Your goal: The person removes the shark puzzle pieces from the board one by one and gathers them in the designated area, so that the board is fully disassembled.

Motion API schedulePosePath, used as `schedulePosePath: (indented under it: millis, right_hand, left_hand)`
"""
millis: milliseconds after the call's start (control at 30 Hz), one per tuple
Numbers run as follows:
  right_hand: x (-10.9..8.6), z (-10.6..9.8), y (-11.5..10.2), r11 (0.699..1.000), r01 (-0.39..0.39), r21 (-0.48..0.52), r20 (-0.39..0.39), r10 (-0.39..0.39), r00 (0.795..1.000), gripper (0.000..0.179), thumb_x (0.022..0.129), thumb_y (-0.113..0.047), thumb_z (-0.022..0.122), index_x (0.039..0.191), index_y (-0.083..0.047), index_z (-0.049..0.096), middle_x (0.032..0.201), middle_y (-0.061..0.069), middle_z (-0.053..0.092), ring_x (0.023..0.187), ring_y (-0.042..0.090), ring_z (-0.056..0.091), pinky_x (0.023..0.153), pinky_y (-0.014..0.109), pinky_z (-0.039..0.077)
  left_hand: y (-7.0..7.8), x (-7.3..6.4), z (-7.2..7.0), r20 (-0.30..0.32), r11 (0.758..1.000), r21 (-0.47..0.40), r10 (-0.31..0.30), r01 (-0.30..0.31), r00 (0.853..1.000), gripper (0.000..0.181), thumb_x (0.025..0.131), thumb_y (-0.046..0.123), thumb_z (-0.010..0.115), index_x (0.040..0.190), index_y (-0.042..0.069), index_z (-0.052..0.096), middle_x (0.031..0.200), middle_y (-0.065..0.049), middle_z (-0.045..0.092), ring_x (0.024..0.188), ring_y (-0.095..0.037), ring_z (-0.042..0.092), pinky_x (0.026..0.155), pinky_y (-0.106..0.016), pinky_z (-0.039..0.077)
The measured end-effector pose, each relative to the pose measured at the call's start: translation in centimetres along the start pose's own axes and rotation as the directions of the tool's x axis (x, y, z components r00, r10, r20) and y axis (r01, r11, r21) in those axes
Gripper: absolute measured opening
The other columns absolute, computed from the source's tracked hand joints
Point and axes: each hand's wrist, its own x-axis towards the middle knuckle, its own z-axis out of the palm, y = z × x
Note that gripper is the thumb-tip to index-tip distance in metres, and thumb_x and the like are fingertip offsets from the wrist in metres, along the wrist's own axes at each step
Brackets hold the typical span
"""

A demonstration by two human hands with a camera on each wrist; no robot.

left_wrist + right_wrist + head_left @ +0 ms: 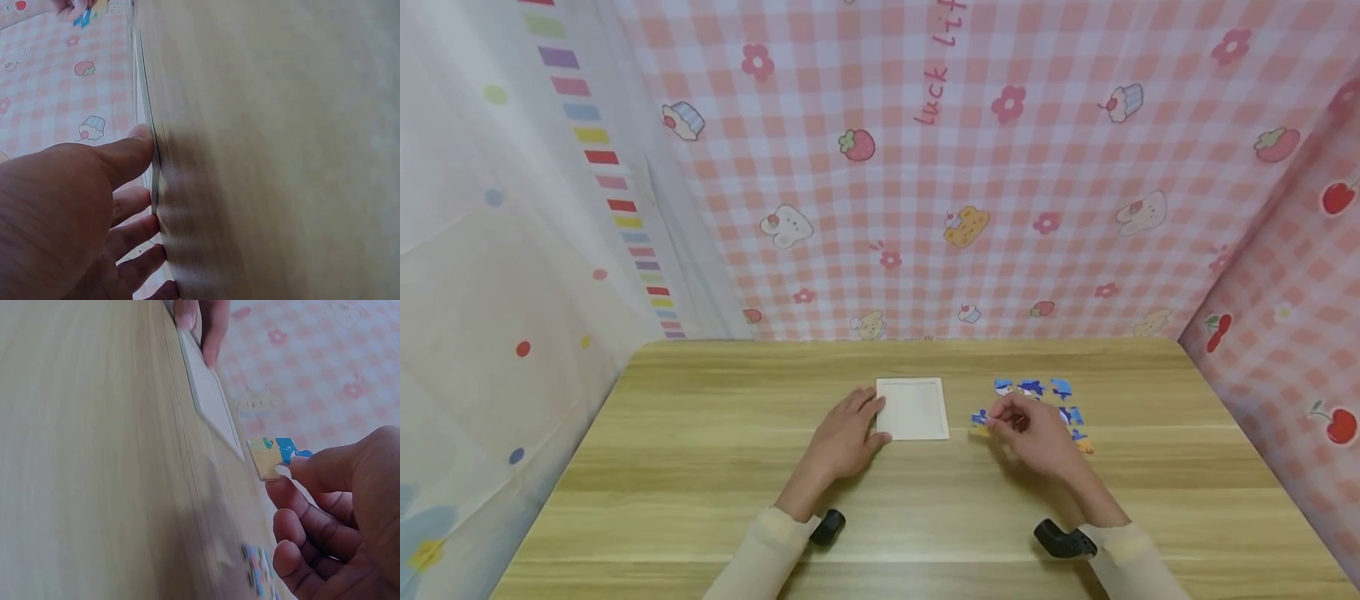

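Observation:
A square white puzzle tray [913, 409] with a raised rim lies on the table. My left hand [844, 437] rests at its left side, thumb and fingertips touching the edge. Between thumb and index finger, my right hand [1033, 433] pinches a jigsaw piece [267, 457], yellow and blue with a small green detail, held up to the right of the tray. The other right fingers curl loosely beneath it. More jigsaw pieces [1032, 387], blue and white with some yellow, lie on the table around and behind the right hand, which partly hides them.
The wooden table [715, 450] carries the tray near its middle and the loose pieces to the right. A pink checked cloth [910, 183] hangs behind the table's far edge, with more cloth at both sides. Black wrist devices [1065, 540] sit on both forearms.

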Motion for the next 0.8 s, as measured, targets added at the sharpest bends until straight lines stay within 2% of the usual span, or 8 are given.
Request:
schedulePosePath:
  millis: [167, 367, 600, 800]
  right_hand:
    - [-0.7, -1.6, 1.2, 0.999, -0.016, -0.039, 0.006, 0.016, 1.000, 0.007, 0.095, -0.016, 0.074, 0.091, -0.015, 0.068, 0.081, -0.001, 0.068, 0.071, 0.008, 0.057, 0.065, 0.020, 0.049]
    - [-1.3, -2.8, 2.1, 0.997, -0.008, -0.077, 0.052, 0.012, 0.999, 0.008, 0.094, -0.013, 0.074, 0.089, -0.013, 0.067, 0.076, -0.002, 0.064, 0.066, 0.007, 0.053, 0.061, 0.020, 0.045]
    - [-1.4, -3.1, 2.8, 0.988, 0.038, -0.149, 0.067, -0.028, 0.997, 0.010, 0.092, -0.011, 0.076, 0.086, -0.013, 0.068, 0.073, -0.005, 0.060, 0.063, 0.006, 0.049, 0.058, 0.021, 0.042]
    - [-0.7, -2.9, 3.3, 0.965, 0.093, -0.245, 0.062, -0.080, 0.995, 0.013, 0.089, -0.009, 0.077, 0.081, -0.016, 0.070, 0.072, -0.007, 0.059, 0.063, 0.003, 0.046, 0.060, 0.021, 0.040]
  left_hand:
    - [-0.1, 0.1, 0.1, 0.009, 1.000, -0.001, -0.008, 0.008, 1.000, 0.060, 0.102, 0.032, 0.063, 0.151, 0.001, 0.047, 0.163, -0.018, 0.038, 0.153, -0.038, 0.032, 0.127, -0.050, 0.028]
    - [-0.1, 0.1, 0.1, 0.004, 1.000, -0.012, -0.011, 0.011, 1.000, 0.059, 0.102, 0.031, 0.064, 0.150, 0.001, 0.048, 0.162, -0.019, 0.039, 0.153, -0.039, 0.033, 0.126, -0.051, 0.029]
    - [-0.1, 0.1, 0.1, 0.006, 1.000, -0.015, -0.016, 0.016, 1.000, 0.059, 0.102, 0.030, 0.064, 0.151, 0.001, 0.048, 0.162, -0.019, 0.039, 0.153, -0.039, 0.032, 0.127, -0.051, 0.029]
    - [0.1, 0.0, 0.0, 0.008, 1.000, -0.024, -0.009, 0.009, 1.000, 0.059, 0.102, 0.029, 0.063, 0.151, 0.000, 0.048, 0.162, -0.020, 0.039, 0.153, -0.040, 0.032, 0.126, -0.051, 0.028]
